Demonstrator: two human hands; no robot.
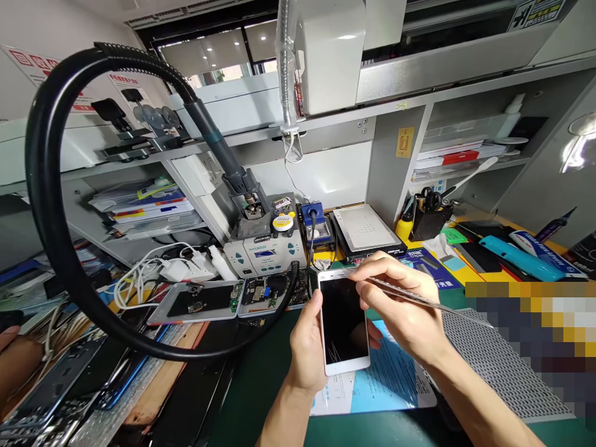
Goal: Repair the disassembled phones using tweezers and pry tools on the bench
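Note:
A white smartphone with a dark screen stands nearly upright above the bench. My left hand is closed around it, thumb along the left edge and fingertips showing past the right edge. At the phone's top right corner is my right hand, its fingers bent and closed on a slim, pointed metal tool. That tool runs out to the right across the hand; its exact kind is unclear. Under the phone lies a blue and white printed sheet on the green mat.
Behind the phone stand a hot-air station and a soldering iron stand. A thick black hose loops over the left side. Opened phones lie at left, with another person's hand farther left. A perforated grey mat lies right.

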